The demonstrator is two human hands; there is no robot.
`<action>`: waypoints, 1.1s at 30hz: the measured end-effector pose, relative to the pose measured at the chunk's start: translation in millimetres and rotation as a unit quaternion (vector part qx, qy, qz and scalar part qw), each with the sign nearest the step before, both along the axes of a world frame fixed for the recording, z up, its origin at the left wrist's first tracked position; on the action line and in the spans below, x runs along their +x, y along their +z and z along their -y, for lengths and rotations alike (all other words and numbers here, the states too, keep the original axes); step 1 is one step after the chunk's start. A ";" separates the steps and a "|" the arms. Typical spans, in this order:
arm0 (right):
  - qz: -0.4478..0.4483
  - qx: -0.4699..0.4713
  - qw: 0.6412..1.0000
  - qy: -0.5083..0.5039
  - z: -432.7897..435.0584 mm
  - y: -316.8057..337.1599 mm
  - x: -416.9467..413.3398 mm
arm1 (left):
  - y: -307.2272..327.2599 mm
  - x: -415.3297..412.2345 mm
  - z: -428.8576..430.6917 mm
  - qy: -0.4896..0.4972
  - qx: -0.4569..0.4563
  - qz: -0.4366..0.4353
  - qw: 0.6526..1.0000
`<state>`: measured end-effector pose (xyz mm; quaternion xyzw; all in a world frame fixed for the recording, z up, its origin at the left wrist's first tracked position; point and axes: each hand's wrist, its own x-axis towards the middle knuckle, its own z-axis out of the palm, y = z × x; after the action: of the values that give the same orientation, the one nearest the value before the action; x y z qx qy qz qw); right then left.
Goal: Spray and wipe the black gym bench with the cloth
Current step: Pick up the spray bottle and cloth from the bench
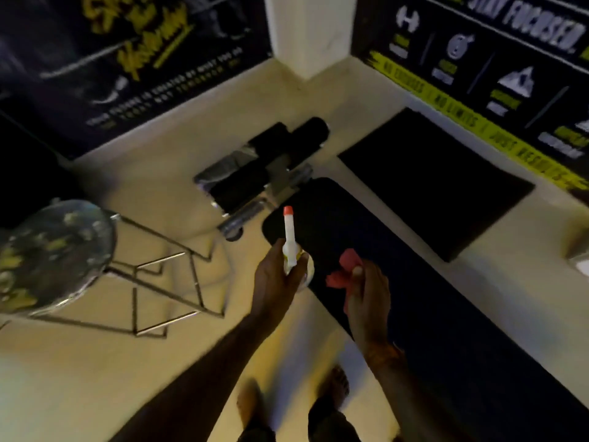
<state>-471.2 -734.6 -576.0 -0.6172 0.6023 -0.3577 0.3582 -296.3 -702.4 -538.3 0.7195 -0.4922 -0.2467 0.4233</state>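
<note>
My left hand (276,275) was closed around a spray bottle (291,247), white with a red nozzle tip, and the nozzle pointed away from me, over the near end of the black gym bench (398,282). The bottle's body was mostly hidden inside my grip, so I could only make out the neck and the trigger head. My right hand (366,301) was just beside the left, to its right, and held a bunched red cloth (345,269) pinched between thumb and fingers; the cloth stuck out past my fingertips toward the bottle. That hand hovered above the bench pad; whether the cloth touched the pad I could not tell. The bench ran from beyond my left hand's fingertips back under my right forearm, long and dark. Past the bottle's tip were the bench's black foam rollers (277,161) on a shiny metal frame. Far off to the left of my left hand stood a round metal stool (54,250) with thin wire legs. To the right of my right hand, well apart, a black mat (436,183) lay on the pale floor (95,378). My bare feet (331,387) were below both wrists.
</note>
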 end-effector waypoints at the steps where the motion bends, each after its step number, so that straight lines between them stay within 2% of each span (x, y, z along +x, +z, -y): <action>1: 0.013 -0.005 1.000 0.023 -7.2 8.9 16.9 | 5.3 15.5 -11.3 0.023 -0.005 0.009 1.000; 4: 0.051 -0.005 0.995 0.081 -28.4 31.4 71.8 | 19.8 63.3 -46.9 0.088 -0.010 0.032 0.996; 11: 0.035 -0.063 0.979 0.191 -81.9 57.9 201.8 | 36.3 171.6 -137.2 0.202 -0.037 0.042 0.978; 15: 0.022 -0.050 0.974 0.218 -118.7 66.2 274.6 | 46.5 234.2 -188.2 0.232 -0.059 0.033 0.970; 20: 0.054 -0.003 0.972 0.230 -157.3 71.3 361.6 | 51.4 313.9 -239.9 0.253 -0.073 0.014 0.965; 29: 0.076 0.135 0.956 0.250 -143.4 69.5 495.6 | 51.3 433.9 -250.3 0.326 -0.053 -0.011 0.944; 31: 0.061 0.131 0.957 0.253 -123.7 64.4 522.3 | 47.4 457.9 -240.6 0.350 -0.049 -0.026 0.935; 33: 0.038 0.073 0.960 0.268 -106.2 57.5 549.6 | 43.1 480.5 -228.9 0.363 -0.046 -0.055 0.929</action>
<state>78.4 -628.5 -518.6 -0.7139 0.4254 -0.2272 0.5077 184.2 -473.5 -495.1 0.8138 -0.1837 -0.0923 0.5435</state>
